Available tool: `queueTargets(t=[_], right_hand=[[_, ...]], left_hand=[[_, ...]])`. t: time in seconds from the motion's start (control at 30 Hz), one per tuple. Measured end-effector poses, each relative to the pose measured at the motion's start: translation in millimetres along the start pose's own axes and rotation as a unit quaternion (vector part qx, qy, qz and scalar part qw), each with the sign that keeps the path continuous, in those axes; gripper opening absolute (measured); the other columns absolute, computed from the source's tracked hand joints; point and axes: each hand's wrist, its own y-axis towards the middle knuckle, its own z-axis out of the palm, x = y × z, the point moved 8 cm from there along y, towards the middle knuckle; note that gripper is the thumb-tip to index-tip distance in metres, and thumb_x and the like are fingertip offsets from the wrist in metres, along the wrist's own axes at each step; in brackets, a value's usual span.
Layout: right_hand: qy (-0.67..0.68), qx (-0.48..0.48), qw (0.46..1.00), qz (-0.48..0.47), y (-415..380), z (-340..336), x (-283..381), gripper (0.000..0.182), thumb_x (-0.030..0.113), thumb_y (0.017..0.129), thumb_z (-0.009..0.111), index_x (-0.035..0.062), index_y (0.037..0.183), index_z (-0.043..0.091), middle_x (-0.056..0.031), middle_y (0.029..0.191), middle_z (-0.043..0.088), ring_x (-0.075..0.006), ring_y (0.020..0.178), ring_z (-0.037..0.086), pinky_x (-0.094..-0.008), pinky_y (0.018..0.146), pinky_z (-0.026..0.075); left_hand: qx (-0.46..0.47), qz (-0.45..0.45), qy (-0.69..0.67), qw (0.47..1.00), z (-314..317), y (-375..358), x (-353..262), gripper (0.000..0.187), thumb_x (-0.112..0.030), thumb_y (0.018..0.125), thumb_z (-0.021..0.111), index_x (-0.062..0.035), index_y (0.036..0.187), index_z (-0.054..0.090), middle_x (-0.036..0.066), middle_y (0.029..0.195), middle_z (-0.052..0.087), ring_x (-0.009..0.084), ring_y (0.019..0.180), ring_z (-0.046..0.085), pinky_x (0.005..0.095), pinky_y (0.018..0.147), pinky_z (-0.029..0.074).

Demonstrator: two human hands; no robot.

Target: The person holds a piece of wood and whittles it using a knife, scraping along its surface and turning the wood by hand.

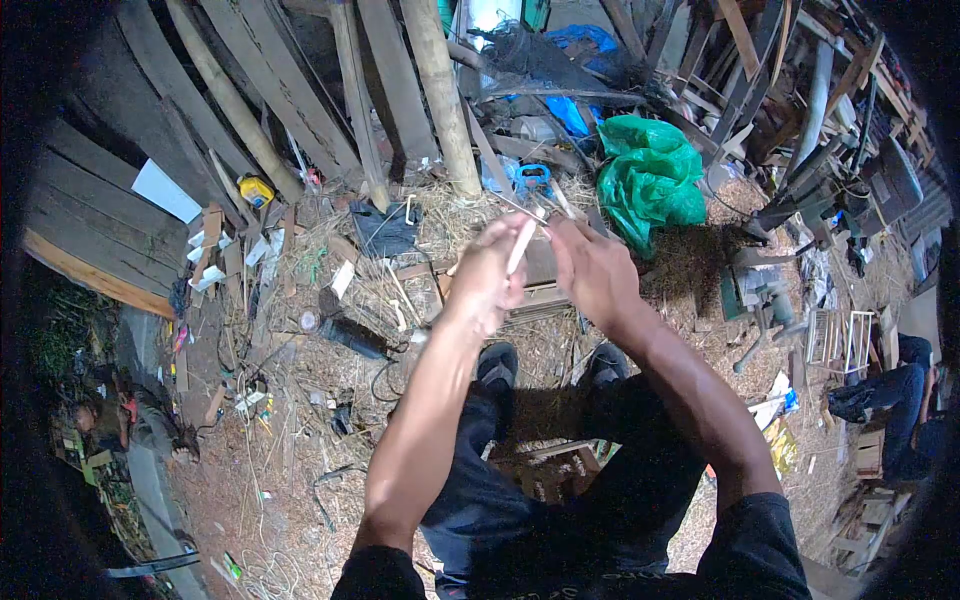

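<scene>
My left hand (483, 280) is closed around a short pale wooden stick (521, 247), which points up and slightly away from me. Close beside it, my right hand (598, 275) is closed on a thin, knife-like blade (522, 211) that reaches up and to the left across the top of the stick. Its handle is hidden inside my fingers. Both hands are raised over a low wooden block (535, 262) on the ground, in front of my feet. Beyond the hands lies a saw with a blue handle (532, 177).
A green plastic bag (652, 180) lies ahead right, near a bench vise (760, 300). Long planks (280, 80) lean at the back left. A dark cylindrical power tool (350, 337) rests left on straw-strewn ground. People sit at far right (905, 400) and far left (125, 410).
</scene>
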Motion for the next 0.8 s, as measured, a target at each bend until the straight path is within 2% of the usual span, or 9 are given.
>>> queueTargets(t=[0.13,0.23,0.33,0.37,0.47,0.5,0.67,0.73,0.8], right_hand=[[-0.001,0.023,1.000,-0.016,3.0,10.5,-4.6,0.017,0.013,0.093,0.051,0.0045,0.107,0.058,-0.0191,0.094,0.065,-0.0398,0.079,0.065,-0.0456,0.065,0.052],[0.239,-0.142,0.949,-0.149,8.2,-16.1,-1.3,0.016,0.011,0.095,0.054,0.0005,0.106,0.059,-0.0118,0.082,0.066,-0.0232,0.070,0.065,-0.0352,0.061,0.049],[0.298,-0.130,0.945,0.031,11.2,-21.3,-22.1,0.014,0.009,0.096,0.056,-0.0014,0.104,0.060,-0.0012,0.076,0.059,-0.0068,0.069,0.051,-0.0249,0.059,0.042],[0.324,-0.131,0.936,0.039,12.1,-17.0,-25.7,0.015,0.013,0.097,0.056,-0.0009,0.103,0.061,0.0032,0.077,0.052,-0.0030,0.069,0.042,-0.0206,0.059,0.037],[0.448,-0.076,0.885,0.104,6.3,-1.5,-28.9,0.022,0.018,0.094,0.062,-0.0017,0.102,0.063,-0.0013,0.081,0.064,-0.0056,0.077,0.055,-0.0226,0.068,0.045],[0.447,-0.073,0.884,0.119,7.2,3.5,-32.1,0.024,0.020,0.092,0.066,-0.0014,0.102,0.064,0.0020,0.084,0.063,-0.0054,0.079,0.055,-0.0222,0.070,0.044],[0.521,-0.012,0.839,0.155,11.6,9.5,-31.9,0.025,0.022,0.089,0.069,0.0025,0.104,0.063,0.0051,0.075,0.057,-0.0015,0.061,0.046,-0.0191,0.052,0.035],[0.582,0.003,0.793,0.179,10.1,14.5,-32.3,0.025,0.021,0.089,0.070,0.0027,0.103,0.063,0.0051,0.072,0.056,-0.0013,0.055,0.044,-0.0187,0.047,0.032],[0.581,0.003,0.792,0.188,10.5,14.4,-30.2,0.023,0.020,0.088,0.070,0.0022,0.101,0.063,0.0052,0.067,0.053,-0.0014,0.051,0.042,-0.0184,0.045,0.030]], left_hand=[[0.055,0.037,-0.061,0.996,-2.1,5.5,11.5,0.025,-0.019,0.102,0.035,-0.0111,0.120,0.050,-0.001,0.058,0.042,0.0060,0.040,0.032,0.0210,0.033,0.022],[0.070,0.073,-0.080,0.992,0.4,3.5,-4.5,0.030,-0.020,0.104,0.031,-0.0104,0.126,0.049,0.000,0.061,0.044,0.0054,0.042,0.032,0.0201,0.034,0.024],[0.059,0.097,-0.106,0.988,1.5,1.9,-23.4,0.030,-0.017,0.103,0.033,-0.0080,0.129,0.046,-0.001,0.054,0.038,0.0051,0.035,0.026,0.0191,0.030,0.021],[0.050,0.106,-0.100,0.988,-0.6,3.4,-26.9,0.030,-0.016,0.102,0.033,-0.0079,0.129,0.045,-0.001,0.054,0.038,0.0052,0.035,0.026,0.0191,0.030,0.022],[0.021,0.156,-0.004,0.987,-1.6,4.1,-30.8,0.030,-0.019,0.103,0.035,-0.0075,0.126,0.051,-0.002,0.056,0.042,0.0045,0.037,0.030,0.0198,0.032,0.024],[0.009,0.180,0.045,0.983,0.2,3.5,-30.6,0.031,-0.021,0.103,0.036,-0.0077,0.125,0.053,-0.002,0.057,0.043,0.0045,0.038,0.032,0.0202,0.033,0.024],[-0.051,0.290,0.228,0.928,14.9,-5.1,-32.7,0.030,-0.024,0.103,0.038,-0.0044,0.121,0.053,0.001,0.070,0.055,0.0063,0.050,0.045,0.0233,0.046,0.037],[-0.062,0.308,0.239,0.919,18.4,-9.0,-32.2,0.028,-0.022,0.103,0.040,-0.0032,0.119,0.053,0.002,0.073,0.056,0.0057,0.053,0.047,0.0234,0.048,0.038],[-0.070,0.314,0.259,0.911,18.2,-12.5,-34.1,0.028,-0.020,0.102,0.040,-0.0023,0.119,0.052,0.004,0.078,0.059,0.0073,0.059,0.051,0.0244,0.053,0.042]])
